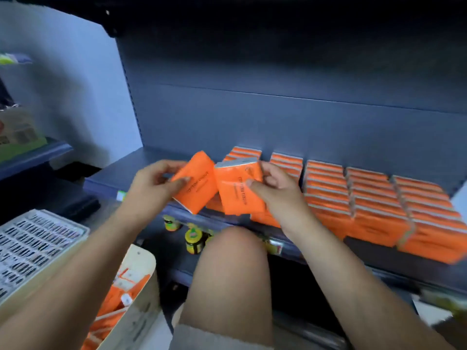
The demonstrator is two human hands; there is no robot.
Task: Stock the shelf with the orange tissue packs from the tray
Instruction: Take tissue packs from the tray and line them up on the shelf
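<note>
My left hand (154, 180) grips one orange tissue pack (195, 189), tilted, just above the front edge of the dark blue shelf (141, 164). My right hand (274, 192) holds a second orange tissue pack (236, 195) right beside it, the two packs almost touching. Several rows of stocked orange packs (374, 205) stand on the shelf from the middle to the right. The cream tray (137, 317) at bottom left holds more orange packs (113, 309), partly hidden by my left forearm.
My bare knee (232, 266) is raised below the shelf edge. Small yellow-lidded jars (193, 241) stand on the lower shelf. A slotted white crate (32, 245) sits at left. A cardboard box (20, 132) rests on a side shelf at far left.
</note>
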